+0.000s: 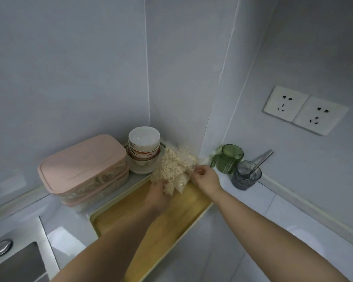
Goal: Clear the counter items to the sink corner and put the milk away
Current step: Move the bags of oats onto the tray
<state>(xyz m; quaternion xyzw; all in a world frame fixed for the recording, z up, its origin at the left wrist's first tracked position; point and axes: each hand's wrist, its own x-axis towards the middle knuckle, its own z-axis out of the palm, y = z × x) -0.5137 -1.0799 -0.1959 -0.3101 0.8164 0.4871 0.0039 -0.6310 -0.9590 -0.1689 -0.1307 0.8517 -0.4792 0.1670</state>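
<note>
Left hand [157, 192] curls under the lower edge of a clear bag of oats [174, 165], while right hand [206, 177] pinches its right corner. The bag leans in the wall corner at the far end of a wooden tray [151, 231] on the desk [243, 220]. A stack of bowls [144, 145] and pink boxes [84, 165] crowd its left; a green cup [228, 157] and a grey cup [246, 176] with a spoon [262, 159] stand right.

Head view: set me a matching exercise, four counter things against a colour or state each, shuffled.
Things:
1 mug
2 tumbler
3 bag of oats
4 stacked lidded boxes

Colours or states:
A holds a metal spoon
B gripped by left hand and right hand
C pink
D green

Pairs: 1-D, 2-A, 3-B, 4-C.
</note>
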